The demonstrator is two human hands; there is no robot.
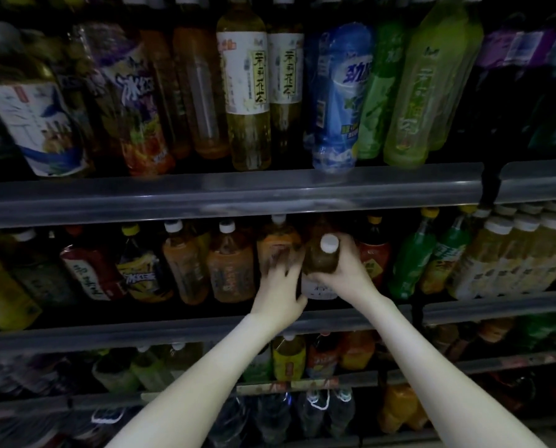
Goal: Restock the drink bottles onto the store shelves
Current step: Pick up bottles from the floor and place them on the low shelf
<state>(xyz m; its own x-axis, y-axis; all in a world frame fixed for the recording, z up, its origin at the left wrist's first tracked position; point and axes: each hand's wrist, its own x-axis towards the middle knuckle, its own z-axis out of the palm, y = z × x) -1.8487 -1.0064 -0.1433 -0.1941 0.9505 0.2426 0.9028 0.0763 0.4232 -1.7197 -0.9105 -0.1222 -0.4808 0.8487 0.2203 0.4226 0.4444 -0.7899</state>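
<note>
A brown tea bottle (322, 258) with a white cap stands at the front of the middle shelf (173, 331). My right hand (344, 270) is wrapped around its body from the right. My left hand (278, 286) rests with spread, blurred fingers against an orange-labelled tea bottle (278, 245) just left of it, touching the brown bottle's lower left side. Whether the left hand grips either bottle is unclear.
The top shelf (238, 195) holds tall yellow tea, blue and green bottles. The middle row has orange tea bottles (228, 263) at left, a red-labelled bottle (372, 253) and green bottles (412, 257) at right. Lower shelves hold more bottles.
</note>
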